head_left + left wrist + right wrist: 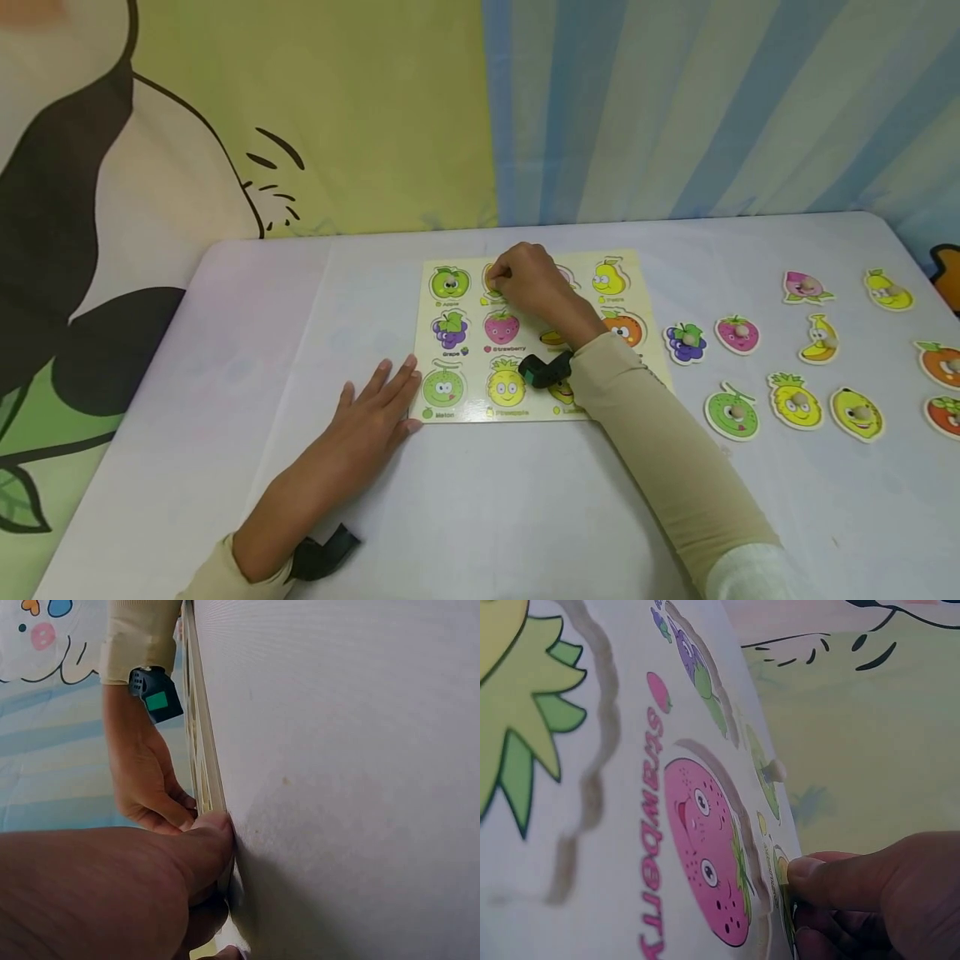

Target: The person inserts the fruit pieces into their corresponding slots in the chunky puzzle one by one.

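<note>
A fruit puzzle board (477,367) lies on the white table, with face pictures of fruit in its recesses. At the second recess of the top row, my right hand (528,279) pinches a yellow-green fruit puzzle piece (783,871) between thumb and fingers; its knob is hidden by them. Beside it sits the apple piece (450,283), its small knob (778,771) standing up in the right wrist view. My left hand (367,425) rests at the board's lower left corner with fingers stretched out, its thumb (210,840) against the board's edge.
Right of the board lie several loose knobbed pieces, among them grapes (685,343), a strawberry (738,335), a melon (732,415), a pineapple (796,403), a lemon (857,414) and a banana (819,340). A printed cloth (360,117) hangs behind the table.
</note>
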{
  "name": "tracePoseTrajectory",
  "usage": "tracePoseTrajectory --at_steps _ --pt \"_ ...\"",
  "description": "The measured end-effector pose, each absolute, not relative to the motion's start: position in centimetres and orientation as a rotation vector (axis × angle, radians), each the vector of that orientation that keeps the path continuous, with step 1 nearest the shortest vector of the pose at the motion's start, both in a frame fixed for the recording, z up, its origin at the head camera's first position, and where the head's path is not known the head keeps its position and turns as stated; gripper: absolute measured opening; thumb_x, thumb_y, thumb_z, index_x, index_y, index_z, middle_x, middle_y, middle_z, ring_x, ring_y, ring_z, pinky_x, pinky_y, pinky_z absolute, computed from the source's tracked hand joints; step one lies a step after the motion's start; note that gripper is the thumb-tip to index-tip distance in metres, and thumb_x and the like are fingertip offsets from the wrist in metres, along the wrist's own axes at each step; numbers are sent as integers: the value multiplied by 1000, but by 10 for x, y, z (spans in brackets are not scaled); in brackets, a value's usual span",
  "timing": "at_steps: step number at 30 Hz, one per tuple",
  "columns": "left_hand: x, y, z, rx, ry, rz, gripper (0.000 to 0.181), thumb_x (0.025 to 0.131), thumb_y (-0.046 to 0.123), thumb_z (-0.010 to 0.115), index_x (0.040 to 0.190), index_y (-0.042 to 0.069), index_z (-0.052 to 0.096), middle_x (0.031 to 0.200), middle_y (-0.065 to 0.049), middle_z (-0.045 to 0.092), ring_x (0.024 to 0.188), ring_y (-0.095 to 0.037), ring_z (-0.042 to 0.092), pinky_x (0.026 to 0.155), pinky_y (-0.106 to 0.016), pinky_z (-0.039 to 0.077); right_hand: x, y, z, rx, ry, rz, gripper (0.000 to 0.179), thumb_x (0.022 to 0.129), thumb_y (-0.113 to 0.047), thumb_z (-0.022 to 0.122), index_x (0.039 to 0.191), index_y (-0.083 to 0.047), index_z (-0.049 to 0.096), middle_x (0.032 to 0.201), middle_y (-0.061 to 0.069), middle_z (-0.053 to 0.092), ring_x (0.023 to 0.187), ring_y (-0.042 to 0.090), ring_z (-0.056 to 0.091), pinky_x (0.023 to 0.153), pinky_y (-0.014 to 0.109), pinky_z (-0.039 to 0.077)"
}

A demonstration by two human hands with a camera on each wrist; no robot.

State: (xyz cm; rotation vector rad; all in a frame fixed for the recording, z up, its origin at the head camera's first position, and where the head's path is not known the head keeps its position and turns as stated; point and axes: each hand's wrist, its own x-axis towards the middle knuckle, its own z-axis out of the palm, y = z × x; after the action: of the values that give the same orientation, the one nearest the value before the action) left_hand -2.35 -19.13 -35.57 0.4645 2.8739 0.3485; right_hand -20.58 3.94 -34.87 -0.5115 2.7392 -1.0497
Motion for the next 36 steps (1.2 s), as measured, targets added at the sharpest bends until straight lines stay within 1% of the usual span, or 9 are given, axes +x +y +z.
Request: tracePoseTrajectory --at_steps 9,15,23,26,33,36 --pt "-23 -192 -357 473 2868 359 63 97 26 62 150 6 36 159 -7 23 146 -35 12 106 -70 15 -205 40 -349 -506 2749 -1023 14 94 -9 65 101 -4 76 103 8 69 97 21 60 84 34 49" --pt "-23 -192 -357 473 2877 338 63 96 24 63 150 5 36 159 -8 23 146 -35 12 105 -72 14 -202 41 -345 -500 2746 -1032 15 94 -9 66 104 -4 75 105 9 68 98 22 59 86 34 49" --pt "-21 -193 -357 474 2878 340 63 96 24 63 150 5 36 158 -8 24 146 -36 13 104 -72 15 -199 49 -344 -487 2741 -1085 18 93 -13 67 108 -4 74 107 8 67 92 21 61 80 35 49" --pt "-21 -193 -357 476 2878 338 63 96 24 63 149 4 37 158 -9 24 145 -37 13 104 -72 16 -199 50 -345 -511 2740 -1094 19 94 -12 67 110 -3 73 108 10 67 92 22 61 80 36 50" --pt "-21 -193 -357 493 2877 336 63 96 24 63 150 5 36 159 -8 23 146 -36 13 104 -72 16 -199 57 -343 -474 2768 -1058 19 93 -13 68 109 -5 73 108 8 66 92 21 60 81 35 49" --pt "-21 -194 -356 503 2881 326 63 96 24 63 150 4 37 159 -9 24 145 -37 14 104 -72 16 -200 63 -340 -481 2772 -1053 20 93 -11 67 111 -4 72 109 9 66 93 22 60 80 35 50"
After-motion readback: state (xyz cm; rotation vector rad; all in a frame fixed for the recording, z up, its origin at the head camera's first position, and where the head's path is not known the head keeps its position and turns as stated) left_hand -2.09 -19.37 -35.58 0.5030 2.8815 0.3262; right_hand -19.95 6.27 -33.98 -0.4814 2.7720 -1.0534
